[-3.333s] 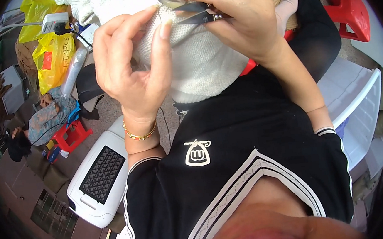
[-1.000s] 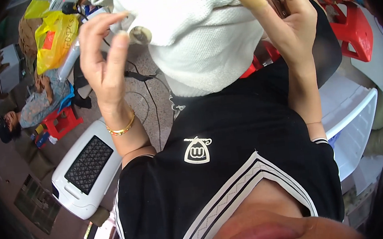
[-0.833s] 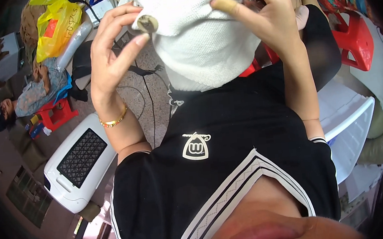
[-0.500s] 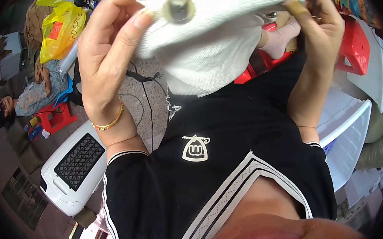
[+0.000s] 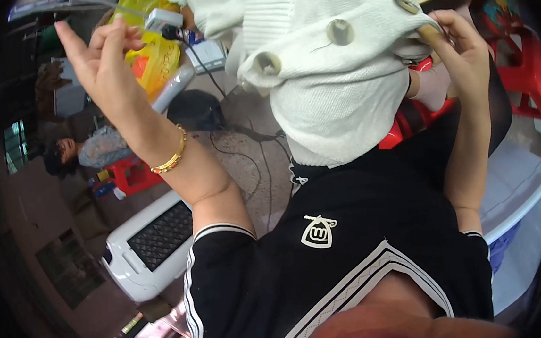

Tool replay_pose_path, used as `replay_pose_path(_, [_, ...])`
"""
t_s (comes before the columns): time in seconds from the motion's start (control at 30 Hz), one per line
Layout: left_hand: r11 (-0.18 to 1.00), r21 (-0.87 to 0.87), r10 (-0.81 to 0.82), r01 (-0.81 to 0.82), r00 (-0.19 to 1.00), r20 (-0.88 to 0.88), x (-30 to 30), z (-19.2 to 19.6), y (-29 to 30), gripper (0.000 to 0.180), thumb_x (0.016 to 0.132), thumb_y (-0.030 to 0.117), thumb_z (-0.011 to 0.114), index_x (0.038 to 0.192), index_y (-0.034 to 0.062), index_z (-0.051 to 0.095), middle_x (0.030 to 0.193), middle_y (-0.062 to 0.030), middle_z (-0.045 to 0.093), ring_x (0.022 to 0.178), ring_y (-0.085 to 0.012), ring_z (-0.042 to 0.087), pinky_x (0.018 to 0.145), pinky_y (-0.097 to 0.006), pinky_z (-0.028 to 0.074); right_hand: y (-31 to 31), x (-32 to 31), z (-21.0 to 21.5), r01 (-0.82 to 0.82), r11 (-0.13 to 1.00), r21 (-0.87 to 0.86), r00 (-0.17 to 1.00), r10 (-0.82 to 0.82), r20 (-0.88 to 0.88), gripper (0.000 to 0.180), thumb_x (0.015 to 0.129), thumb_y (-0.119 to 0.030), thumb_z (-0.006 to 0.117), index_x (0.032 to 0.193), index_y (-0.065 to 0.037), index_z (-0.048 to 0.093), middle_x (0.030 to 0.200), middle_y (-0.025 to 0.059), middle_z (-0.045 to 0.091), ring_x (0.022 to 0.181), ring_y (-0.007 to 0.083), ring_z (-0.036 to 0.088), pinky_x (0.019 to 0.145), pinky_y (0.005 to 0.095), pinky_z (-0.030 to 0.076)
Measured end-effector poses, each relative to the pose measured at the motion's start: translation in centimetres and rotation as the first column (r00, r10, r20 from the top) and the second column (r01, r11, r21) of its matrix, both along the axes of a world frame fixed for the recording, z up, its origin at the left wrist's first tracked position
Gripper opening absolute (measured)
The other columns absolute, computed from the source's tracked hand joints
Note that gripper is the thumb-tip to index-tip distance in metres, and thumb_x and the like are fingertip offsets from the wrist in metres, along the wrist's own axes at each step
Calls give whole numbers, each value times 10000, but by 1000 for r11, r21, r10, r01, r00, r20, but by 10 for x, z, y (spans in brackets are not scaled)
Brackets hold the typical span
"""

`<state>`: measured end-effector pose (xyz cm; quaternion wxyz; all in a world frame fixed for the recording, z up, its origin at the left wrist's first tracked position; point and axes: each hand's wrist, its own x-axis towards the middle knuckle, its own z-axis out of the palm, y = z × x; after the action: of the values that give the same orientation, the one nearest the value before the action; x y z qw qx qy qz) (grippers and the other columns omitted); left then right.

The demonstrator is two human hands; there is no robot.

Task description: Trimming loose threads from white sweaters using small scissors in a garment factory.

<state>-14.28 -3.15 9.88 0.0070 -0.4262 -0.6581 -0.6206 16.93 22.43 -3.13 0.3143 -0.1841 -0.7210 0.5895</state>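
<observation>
While right hand [image 5: 466,55] pinches cardigan [image 5: 332,67] edge, left hand [image 5: 103,55] lifts — free.

1 head-worn fisheye view, facing down, close over chest

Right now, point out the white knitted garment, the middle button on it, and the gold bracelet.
white knitted garment [image 5: 336,108]: head view, on the ribbed knit below the buttons.
middle button [image 5: 339,31]: head view, on the button's face.
gold bracelet [image 5: 173,157]: head view, on the band at the left wrist.
</observation>
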Motion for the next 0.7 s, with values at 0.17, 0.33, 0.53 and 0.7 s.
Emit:
replay_pose_path(0.17, [999, 29, 48, -45, 994, -101, 25, -1, 25, 767, 894, -49, 617, 1511, -67, 160, 836, -88, 632, 687, -124, 598, 671, -246, 507, -4, -9, -7, 29, 999, 37, 999, -30, 20, 184, 878, -78, 714, 1040, -5, 669, 815, -45, 643, 719, -3, 554, 611, 143, 411])
replay_pose_path(0.33, [988, -144, -109, 52, 897, -428, 116, -45, 50, 164, 808, -38, 712, 957, 19, 748, 866, -43, 621, 728, -89, 549, 609, -196, 422, -18, -21, 9, 96, 977, -191, 994, -103, -29, 162, 867, -8, 706, 1011, 22, 638, 845, -30, 633, 722, 18, 549, 607, 169, 426])
replay_pose_path(0.53, [956, -293, -119, -22, 883, -454, 134, -68, 52, 292, 737, 25, 805, 1018, 50, 729, 871, -57, 627, 701, -122, 577, 597, -227, 462, -23, -17, 24, 206, 957, 203, 974, -220, 48, 246, 853, 18, 690, 1091, 39, 628, 817, -35, 593, 654, 11, 462, 563, 172, 355])
replay_pose_path(0.7, [939, -320, -54, -124, 867, -495, 133, -72, 47, 328, 730, 54, 827, 1037, 36, 715, 901, -73, 634, 765, -149, 606, 659, -252, 493, -57, -17, 47, 236, 850, 471, 968, -246, -41, 409, 695, 40, 722, 1098, -5, 666, 808, 44, 625, 622, 92, 555, 528, 229, 364])
